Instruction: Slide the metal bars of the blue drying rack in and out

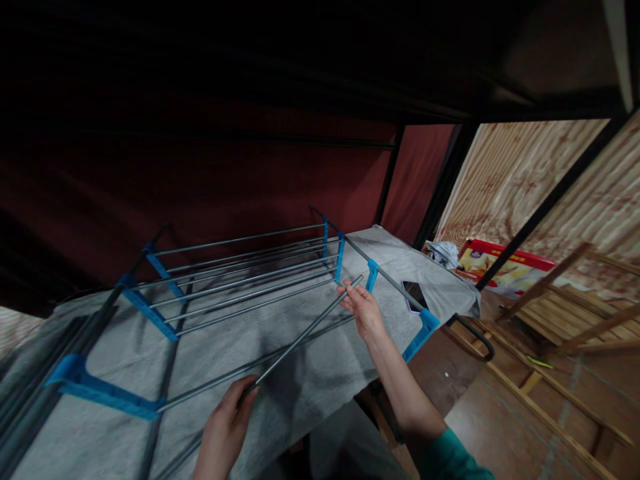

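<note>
A grey metal rod [300, 337] runs diagonally between my hands. My left hand [227, 427] grips its near end, fingers closed round it. My right hand [363, 310] pinches the far end next to a blue plastic clip [372, 274] on the side bar. Under it lies a drying-rack frame [240, 270] of several parallel grey rods held by blue plastic connectors. The frame rests on a grey cloth-covered surface [280, 373].
A dark phone [415, 295] lies on the cloth near the right edge. A curved black handle [475, 333] hangs past the corner. Beyond are a red box [505, 267], wooden slatted frames [565, 313] on the floor, and a dark red curtain behind.
</note>
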Demonstrator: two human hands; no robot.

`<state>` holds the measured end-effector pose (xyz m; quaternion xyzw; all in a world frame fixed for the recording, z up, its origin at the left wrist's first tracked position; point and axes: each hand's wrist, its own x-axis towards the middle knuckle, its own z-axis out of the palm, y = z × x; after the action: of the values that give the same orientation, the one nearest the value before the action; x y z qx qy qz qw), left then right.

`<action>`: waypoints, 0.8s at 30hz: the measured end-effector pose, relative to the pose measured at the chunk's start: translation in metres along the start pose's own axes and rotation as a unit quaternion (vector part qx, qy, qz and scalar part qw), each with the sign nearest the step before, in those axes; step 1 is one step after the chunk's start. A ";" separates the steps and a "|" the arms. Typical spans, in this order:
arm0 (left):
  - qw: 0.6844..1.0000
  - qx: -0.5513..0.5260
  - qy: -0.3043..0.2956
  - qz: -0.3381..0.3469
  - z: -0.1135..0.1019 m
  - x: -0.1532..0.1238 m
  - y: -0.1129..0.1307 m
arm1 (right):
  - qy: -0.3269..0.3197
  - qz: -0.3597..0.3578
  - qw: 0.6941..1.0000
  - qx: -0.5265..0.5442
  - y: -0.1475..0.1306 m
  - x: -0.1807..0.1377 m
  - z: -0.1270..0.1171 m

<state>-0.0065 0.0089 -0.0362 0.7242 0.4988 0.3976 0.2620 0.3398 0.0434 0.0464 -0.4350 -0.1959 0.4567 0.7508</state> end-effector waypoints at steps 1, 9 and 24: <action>1.000 0.005 0.001 0.004 -0.001 0.000 -0.001 | 0.000 -0.001 1.000 0.001 0.001 0.000 -0.001; 1.000 0.021 0.001 0.006 -0.003 -0.002 -0.004 | -0.002 -0.002 1.000 0.011 0.005 -0.004 -0.008; 0.998 0.035 -0.040 0.033 -0.006 -0.008 -0.012 | 0.021 -0.008 0.999 0.039 0.010 -0.014 -0.024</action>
<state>-0.0193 0.0052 -0.0444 0.7645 0.4774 0.3587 0.2430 0.3444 0.0218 0.0260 -0.4133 -0.1659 0.4489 0.7747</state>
